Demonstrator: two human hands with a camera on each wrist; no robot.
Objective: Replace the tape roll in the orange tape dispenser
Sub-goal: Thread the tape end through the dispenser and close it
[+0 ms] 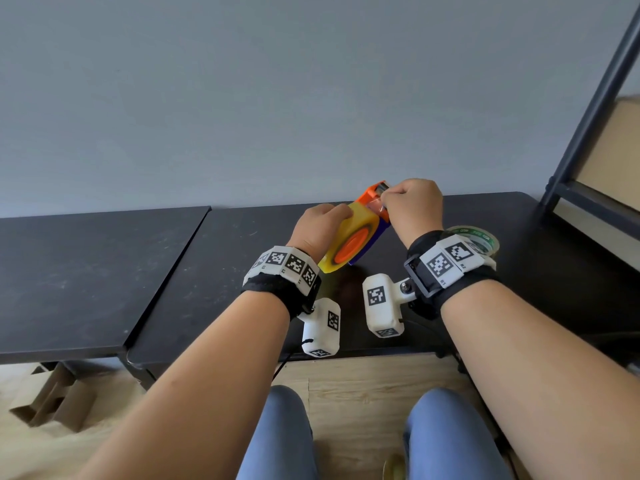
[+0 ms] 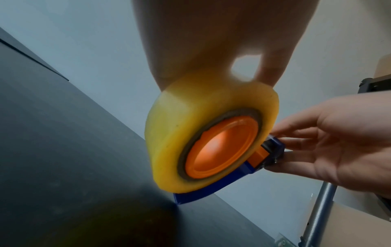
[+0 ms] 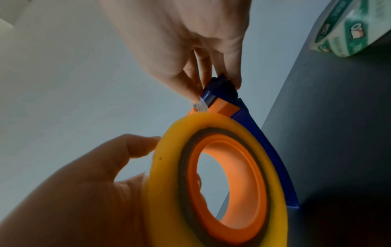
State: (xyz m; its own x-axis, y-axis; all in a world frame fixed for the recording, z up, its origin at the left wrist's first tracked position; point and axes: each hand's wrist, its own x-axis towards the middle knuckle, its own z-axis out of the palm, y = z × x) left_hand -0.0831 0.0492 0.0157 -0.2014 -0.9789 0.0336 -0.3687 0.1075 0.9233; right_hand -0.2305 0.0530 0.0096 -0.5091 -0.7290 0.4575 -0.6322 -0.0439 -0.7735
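The orange and blue tape dispenser [image 1: 372,199] is held tilted above the black table [image 1: 207,289], one blue corner [image 2: 180,199] touching it. A yellowish tape roll [image 1: 346,237] sits on its orange hub [image 2: 220,147]. My left hand [image 1: 320,225] grips the roll [image 2: 190,133] round its rim, thumb and fingers curled over it. My right hand [image 1: 410,206] pinches the loose clear tape end [image 3: 200,106] at the dispenser's cutter head [image 3: 220,91]. A second roll with green print [image 1: 479,239] lies on the table behind my right wrist.
A black metal shelf frame [image 1: 588,116] with board panels stands at the right. A second black table top [image 1: 86,271] adjoins on the left. Folded cardboard [image 1: 52,400] lies on the wooden floor below. My knees [image 1: 284,434] are under the table edge.
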